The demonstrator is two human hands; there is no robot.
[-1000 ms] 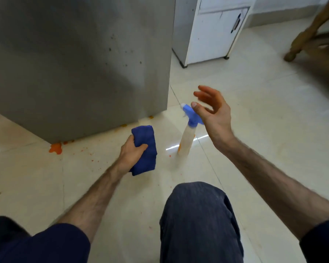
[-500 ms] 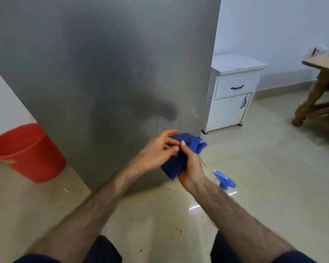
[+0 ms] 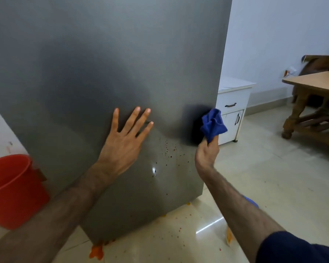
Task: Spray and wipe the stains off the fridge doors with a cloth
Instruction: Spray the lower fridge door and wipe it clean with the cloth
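The grey steel fridge door [image 3: 87, 69] fills the left and middle of the view. Small reddish stains [image 3: 170, 150] speckle its lower right part. My left hand [image 3: 123, 143] lies flat on the door with fingers spread. My right hand [image 3: 207, 152] grips a bunched blue cloth [image 3: 213, 124] near the door's right edge, above and to the right of the stains. The spray bottle's blue head [image 3: 252, 201] peeks out on the floor behind my right forearm; the rest of it is hidden.
A red bucket [image 3: 13, 188] stands on the floor at the left. A white cabinet [image 3: 234, 103] sits behind the fridge's right edge, and a wooden table [image 3: 315, 92] at the far right. Orange spills [image 3: 96, 252] mark the tile floor below the fridge.
Both hands were bunching the cloth together; now my left hand has let go and lies flat on the door, while my right hand has carried the cloth up to the door's right edge.
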